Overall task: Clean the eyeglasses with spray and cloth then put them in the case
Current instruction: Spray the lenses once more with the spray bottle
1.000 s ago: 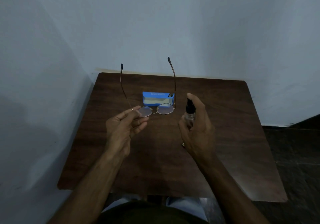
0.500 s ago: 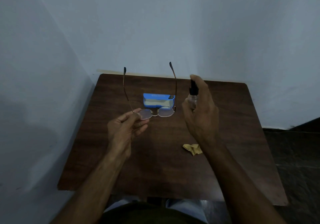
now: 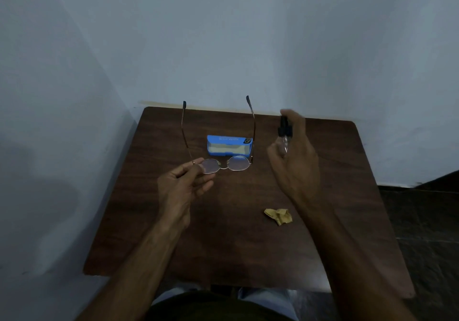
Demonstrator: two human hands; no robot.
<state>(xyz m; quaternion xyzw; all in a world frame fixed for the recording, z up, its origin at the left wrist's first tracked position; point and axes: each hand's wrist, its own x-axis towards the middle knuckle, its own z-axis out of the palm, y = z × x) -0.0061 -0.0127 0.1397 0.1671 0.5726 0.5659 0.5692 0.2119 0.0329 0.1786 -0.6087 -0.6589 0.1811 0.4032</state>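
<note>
My left hand [image 3: 185,184] pinches the thin-framed eyeglasses [image 3: 238,163] at the left lens hinge, holding them above the table with both temple arms pointing away from me. My right hand [image 3: 295,161] grips a small clear spray bottle [image 3: 284,136] with a black nozzle, to the right of the glasses, with a finger on top of the nozzle. An open blue glasses case [image 3: 229,145] lies on the table just behind the lenses. A crumpled yellow cloth [image 3: 278,216] lies on the table below my right wrist.
The dark wooden table [image 3: 347,196] stands in a corner, with pale walls close behind and to the left. Dark floor shows to the right. My lap is at the table's near edge.
My right hand has carried the spray bottle up and to the right, away from the lenses, uncovering the yellow cloth. My left hand and the glasses have barely shifted.
</note>
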